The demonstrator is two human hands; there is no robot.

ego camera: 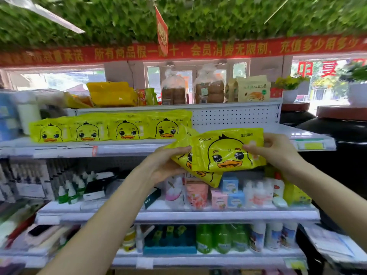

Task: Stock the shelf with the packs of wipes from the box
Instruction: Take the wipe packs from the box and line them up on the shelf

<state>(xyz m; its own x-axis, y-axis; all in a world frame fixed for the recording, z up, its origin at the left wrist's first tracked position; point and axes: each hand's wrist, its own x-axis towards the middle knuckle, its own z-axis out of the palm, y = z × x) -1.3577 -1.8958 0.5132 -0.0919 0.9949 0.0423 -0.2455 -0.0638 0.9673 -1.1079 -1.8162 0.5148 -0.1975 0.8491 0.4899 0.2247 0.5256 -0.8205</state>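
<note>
Fingers (267,138) of the right hand (278,155) curl behind the right edge of a glossy yellow plastic pack of wipes (228,149) printed with a cartoon duck face, and the thumb presses on its front. The left hand (165,166) grips a second yellow duck pack (202,176) by its left edge, thumb on top and palm underneath. The front pack overlaps the second one and covers most of it; the second sits lower and tilts down to the right.

Both packs are held in the air in front of the white metal shelf (297,133), at the level of its front edge. They are just to the right of a row of four matching yellow packs (127,129) that stand upright side by side on that shelf, faces forward. Behind the bare right part of the shelf is a white perforated back panel (234,116).

The top shelf carries yellow plastic bags (111,94), bread in clear bags (210,90) and a tan paper pouch (252,90). The shelf below the hands holds small pink and blue boxes (226,195) and white bottles (258,193). Lower down stand green bottles (220,239). A red banner with yellow characters (218,49) runs overhead beneath green artificial foliage (218,14).
</note>
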